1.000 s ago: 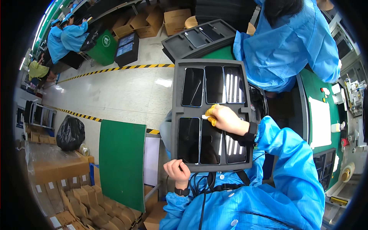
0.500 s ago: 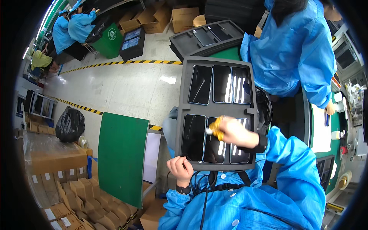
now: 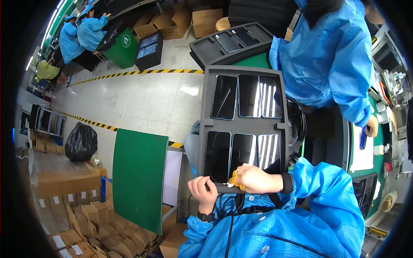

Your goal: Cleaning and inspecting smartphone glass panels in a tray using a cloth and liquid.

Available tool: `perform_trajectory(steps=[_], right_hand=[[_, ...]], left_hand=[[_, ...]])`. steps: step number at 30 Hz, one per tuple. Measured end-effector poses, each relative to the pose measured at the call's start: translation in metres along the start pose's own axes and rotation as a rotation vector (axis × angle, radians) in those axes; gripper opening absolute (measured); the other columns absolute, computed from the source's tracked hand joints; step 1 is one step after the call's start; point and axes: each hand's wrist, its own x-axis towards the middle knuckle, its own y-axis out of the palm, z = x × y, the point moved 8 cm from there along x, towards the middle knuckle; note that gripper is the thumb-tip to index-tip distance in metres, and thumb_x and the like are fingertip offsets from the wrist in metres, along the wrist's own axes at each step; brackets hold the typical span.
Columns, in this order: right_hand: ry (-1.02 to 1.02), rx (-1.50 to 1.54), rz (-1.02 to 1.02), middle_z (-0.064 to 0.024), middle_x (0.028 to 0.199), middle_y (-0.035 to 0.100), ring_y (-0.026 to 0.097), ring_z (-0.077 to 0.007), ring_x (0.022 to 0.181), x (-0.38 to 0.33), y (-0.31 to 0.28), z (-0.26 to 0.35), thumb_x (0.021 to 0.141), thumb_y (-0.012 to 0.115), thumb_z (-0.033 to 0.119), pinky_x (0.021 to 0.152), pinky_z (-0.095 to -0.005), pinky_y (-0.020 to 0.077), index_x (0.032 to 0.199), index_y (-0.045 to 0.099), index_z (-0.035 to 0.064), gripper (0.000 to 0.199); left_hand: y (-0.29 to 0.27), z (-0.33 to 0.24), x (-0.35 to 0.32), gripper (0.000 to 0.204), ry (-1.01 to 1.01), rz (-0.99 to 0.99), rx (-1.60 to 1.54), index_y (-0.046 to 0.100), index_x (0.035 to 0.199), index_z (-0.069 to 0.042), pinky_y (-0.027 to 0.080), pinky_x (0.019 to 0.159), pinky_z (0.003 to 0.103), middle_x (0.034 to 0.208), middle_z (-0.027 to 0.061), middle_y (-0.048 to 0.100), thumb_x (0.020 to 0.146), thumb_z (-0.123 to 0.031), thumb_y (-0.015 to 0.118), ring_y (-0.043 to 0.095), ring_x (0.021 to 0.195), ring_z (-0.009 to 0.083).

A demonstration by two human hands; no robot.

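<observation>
A dark grey foam tray (image 3: 245, 125) lies in front of me, holding several phone-like panels with black glossy faces in two rows. My left hand (image 3: 202, 191) is closed on the tray's near left corner, thumb over the rim. Yellow finger covers show on my right hand (image 3: 254, 179), which is closed round a small white wad (image 3: 230, 185), perhaps a wipe. That hand is over the near end of the middle panel (image 3: 243, 150) in the near row, hiding its lower part. Beside it lies the near-left panel (image 3: 217, 155).
Another foam tray (image 3: 232, 45) with panels stands beyond mine. At the right, a co-worker in a blue gown (image 3: 327, 60) holds a blue pen-like thing over white paper (image 3: 360, 155). A green board (image 3: 140, 176) and cardboard boxes (image 3: 69, 180) are at the left.
My right hand has moved toward me, from the middle of the near row's centre panel to its near end. My left hand stays on the tray corner.
</observation>
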Motion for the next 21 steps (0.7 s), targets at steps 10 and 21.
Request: perform_trajectory(steps=[10,21], right_hand=[[0.404,0.162,-0.333,-0.0133,0.087,0.066,0.061,-0.0312,0.085,-0.051,-0.074,-0.066,0.081,0.067,0.013,0.077,-0.0387,0.0484,0.096,0.068,0.0022,0.019],[0.429,0.163,-0.443,-0.0126,0.086,0.064,0.06,-0.0307,0.086,-0.084,-0.065,-0.049,0.08,0.066,0.011,0.078,-0.039,0.0463,0.099,0.068,0.0028,0.021]], left_hand=[[-0.003,-0.045,0.047,0.018,0.261,0.497,-0.083,0.059,0.084,-0.008,0.044,0.068,0.036,0.083,0.0044,0.055,0.07,-0.007,0.071,0.055,0.079,0.0238],[0.057,-0.087,0.039,0.027,0.958,0.914,0.108,0.053,0.079,-0.012,0.041,0.07,0.031,0.077,0.0014,0.049,0.065,-0.022,0.073,0.051,0.079,0.0174]])
